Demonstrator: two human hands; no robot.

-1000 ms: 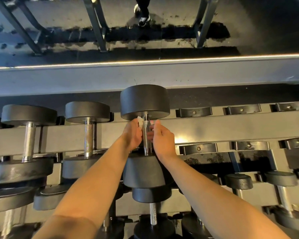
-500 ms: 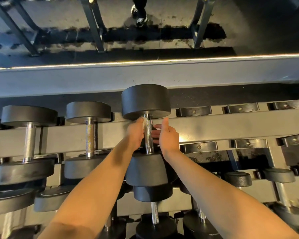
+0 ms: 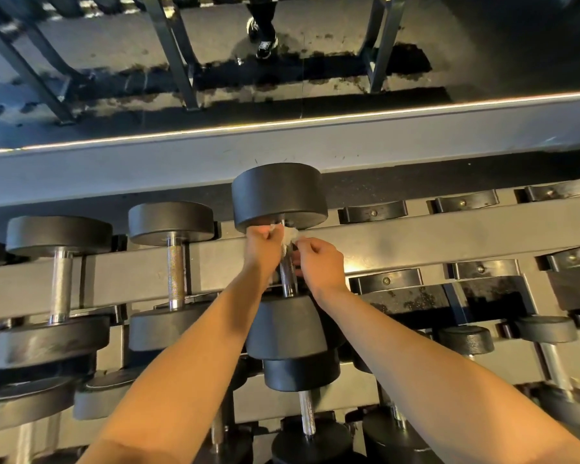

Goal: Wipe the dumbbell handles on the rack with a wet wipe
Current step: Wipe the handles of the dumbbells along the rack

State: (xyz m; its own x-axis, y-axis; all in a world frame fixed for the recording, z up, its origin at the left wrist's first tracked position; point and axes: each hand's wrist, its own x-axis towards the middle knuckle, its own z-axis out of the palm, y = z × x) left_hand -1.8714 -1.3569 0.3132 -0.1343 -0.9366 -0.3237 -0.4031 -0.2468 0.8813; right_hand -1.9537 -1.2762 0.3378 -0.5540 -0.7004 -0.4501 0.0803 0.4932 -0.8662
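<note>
Behind the rack (image 3: 416, 242) is a dark gym floor with metal frame legs, and someone's shoe (image 3: 265, 45) stands far off at the top.

From the head view, both arms reach to the big dumbbell (image 3: 280, 195) in the middle of the top row. The left hand (image 3: 262, 244) and the right hand (image 3: 320, 259) each pinch an end of the white wet wipe (image 3: 290, 234) with curled fingers. The wipe loops round the top of the shiny handle (image 3: 288, 276), just under the far black head.

I think the wipe is soft, thin and damp, so it could tear if pulled too hard — holding both ends and sliding it along the bar seems best. The dumbbell looks very heavy, so it is better left sitting in the rack. Its handle is hard steel, with a rough part where the hand would hold it, so the wipe may catch a little there.

On the top row I count three dumbbells: this one, a middle dumbbell (image 3: 175, 262) to its left, and a far-left dumbbell (image 3: 59, 279). To the right sit several empty cradles (image 3: 372, 212). More dumbbells rest on the lower rows — I cannot count them all. One wipe, two hands.
</note>
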